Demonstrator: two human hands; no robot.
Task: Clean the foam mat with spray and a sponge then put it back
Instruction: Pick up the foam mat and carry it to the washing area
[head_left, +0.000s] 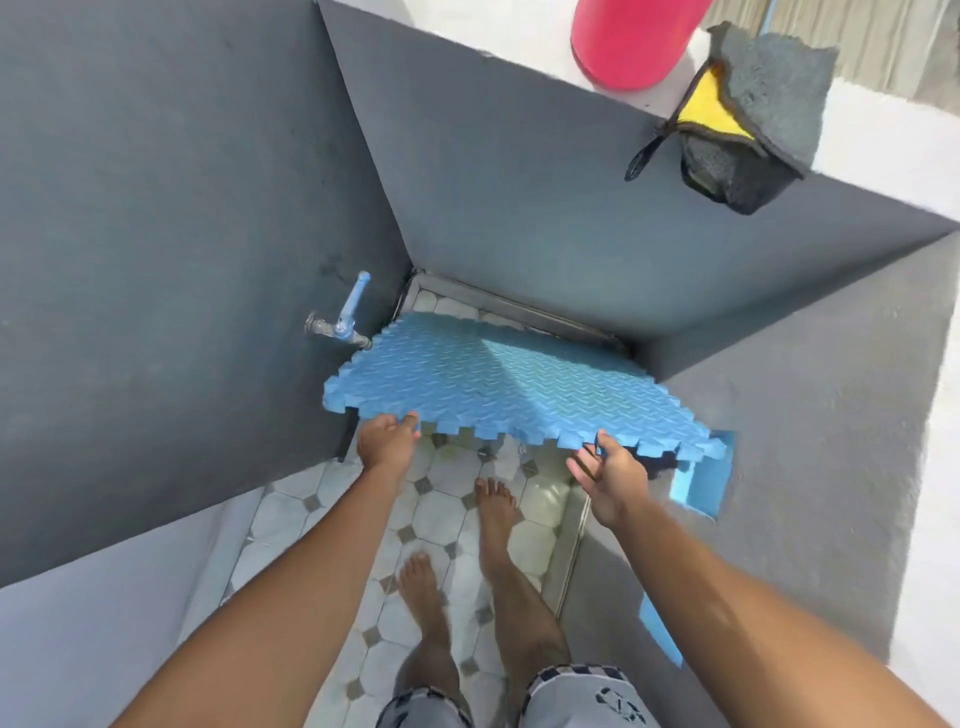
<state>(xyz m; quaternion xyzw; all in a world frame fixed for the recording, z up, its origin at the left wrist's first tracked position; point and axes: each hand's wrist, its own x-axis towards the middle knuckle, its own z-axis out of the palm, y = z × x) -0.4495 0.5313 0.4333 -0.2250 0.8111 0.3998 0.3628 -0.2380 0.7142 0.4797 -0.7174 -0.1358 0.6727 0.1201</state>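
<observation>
A blue foam mat (498, 384) with jagged interlocking edges is held flat above the tiled floor in a narrow grey-walled corner. My left hand (387, 441) grips its near edge on the left, fingers curled under. My right hand (610, 475) holds the near edge on the right, thumb on top. A red spray bottle (631, 41) stands on the white ledge at the top. Beside it, a grey and yellow sponge cloth (753, 114) hangs over the ledge's edge.
A metal tap (340, 325) with a blue handle sticks out of the left wall, touching the mat's far left corner. Grey walls close in on three sides. My bare feet (457, 545) stand on the white tiled floor (436, 525). Blue patches (706, 483) mark the right wall.
</observation>
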